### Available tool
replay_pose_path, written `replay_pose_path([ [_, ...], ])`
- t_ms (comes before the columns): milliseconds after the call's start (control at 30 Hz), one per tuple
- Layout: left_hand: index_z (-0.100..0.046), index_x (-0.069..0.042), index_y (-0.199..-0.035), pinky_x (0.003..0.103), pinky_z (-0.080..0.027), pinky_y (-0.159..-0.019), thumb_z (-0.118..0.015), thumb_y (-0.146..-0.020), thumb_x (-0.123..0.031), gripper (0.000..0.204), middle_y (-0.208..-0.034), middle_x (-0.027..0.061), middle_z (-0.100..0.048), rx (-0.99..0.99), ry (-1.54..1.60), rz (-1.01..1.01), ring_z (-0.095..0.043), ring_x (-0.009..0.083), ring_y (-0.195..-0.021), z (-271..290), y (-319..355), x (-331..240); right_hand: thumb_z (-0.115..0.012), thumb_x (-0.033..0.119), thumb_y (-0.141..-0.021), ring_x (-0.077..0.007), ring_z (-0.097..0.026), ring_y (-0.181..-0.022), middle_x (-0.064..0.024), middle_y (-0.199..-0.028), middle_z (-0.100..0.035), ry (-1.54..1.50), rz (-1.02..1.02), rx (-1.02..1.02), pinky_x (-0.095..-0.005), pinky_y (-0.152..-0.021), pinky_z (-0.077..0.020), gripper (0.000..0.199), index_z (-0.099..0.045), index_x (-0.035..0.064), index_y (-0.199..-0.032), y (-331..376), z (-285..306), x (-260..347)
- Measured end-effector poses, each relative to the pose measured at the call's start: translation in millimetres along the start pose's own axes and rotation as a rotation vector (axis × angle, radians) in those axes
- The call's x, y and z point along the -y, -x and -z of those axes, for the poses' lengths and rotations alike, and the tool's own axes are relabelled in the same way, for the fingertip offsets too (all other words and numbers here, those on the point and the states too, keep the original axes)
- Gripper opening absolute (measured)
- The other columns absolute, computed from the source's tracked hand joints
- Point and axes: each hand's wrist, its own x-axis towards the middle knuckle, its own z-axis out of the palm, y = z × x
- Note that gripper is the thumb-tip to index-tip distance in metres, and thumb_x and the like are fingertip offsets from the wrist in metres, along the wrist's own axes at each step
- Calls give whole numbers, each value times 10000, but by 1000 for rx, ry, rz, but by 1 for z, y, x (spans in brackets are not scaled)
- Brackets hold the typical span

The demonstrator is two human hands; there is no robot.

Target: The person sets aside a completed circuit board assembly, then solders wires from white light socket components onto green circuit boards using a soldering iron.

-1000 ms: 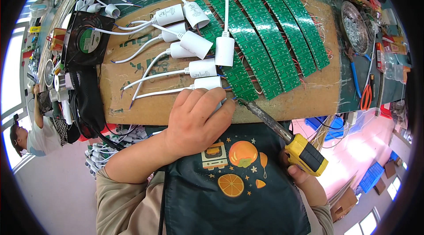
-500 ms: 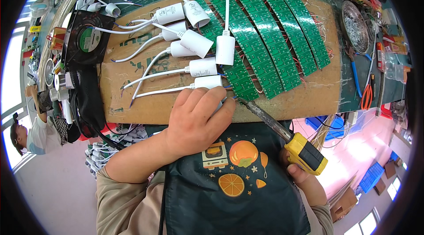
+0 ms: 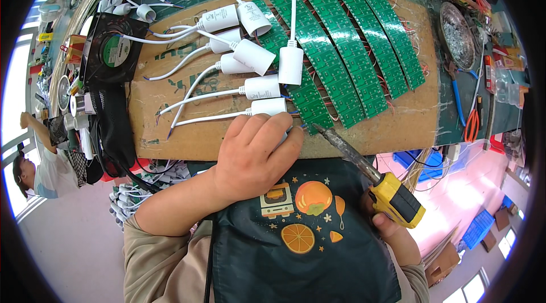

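Note:
My left hand (image 3: 256,152) is closed at the cardboard's near edge. Between its thumb and fingers is a pale piece, mostly hidden, that looks like a white lamp socket; thin wires run from there toward the nearest green circuit board strip (image 3: 310,106). My right hand (image 3: 389,229) grips a soldering iron (image 3: 392,198) by its yellow and black handle, fingers partly hidden. Its dark tip points up and left, close to the strip's near corner. Just above my left knuckles lies another white lamp socket (image 3: 268,106), one of several with white cables.
Several green board strips (image 3: 355,41) cover the right of the cardboard (image 3: 409,126). A black fan (image 3: 114,47) stands at left, below heaped sockets and cables. At right are a round metal dish (image 3: 458,35) and blue-handled pliers (image 3: 458,101). Another person (image 3: 48,166) is far left.
The soldering iron has shifted slightly right, its tip drawing away from my left fingers. My left hand stays nearly still. The person at far left has moved an arm.

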Motion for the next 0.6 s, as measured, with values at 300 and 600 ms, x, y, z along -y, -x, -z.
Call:
replay_pose_path([
  [300, -695, -107, -964, 336, -426, -627, -774, -657, -31, 326, -990, 54, -595, 4, -2, -3, -564, 199, -716, 1, -2, 0, -818, 395, -813, -154, -551, -615, -52, -730, -574, -206, 104, -183, -284, -557, -432, 473, -602, -7, -937, -16, -6, 5],
  [600, -679, -82, -1111, 372, -470, -725, -797, -683, -233, 469, -1109, 90, -607, 117, 64, -8, -607, 247, -881, 28, -7, 13, -736, 556, -874, -124, -455, -527, -5, -672, -477, -123, 351, -321, -276, -452, -384, 793, -450, -4, -1358, -65, 16, 32],
])
